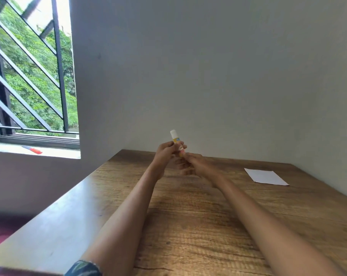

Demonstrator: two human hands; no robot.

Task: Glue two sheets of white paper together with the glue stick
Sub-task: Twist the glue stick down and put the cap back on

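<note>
Glue stick (pixel 176 140) label too blurred to read; left hand (pixel 164 154) fingers pinch it, right hand (pixel 190 163) fingers pinch its hidden base above the desk (pixel 208 226).

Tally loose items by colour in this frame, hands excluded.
White: 1, the paper on the table
Yellow and white: 1, the glue stick, held by left hand and right hand
Red and blue: 1, the object on the sill
Total: 3
</note>
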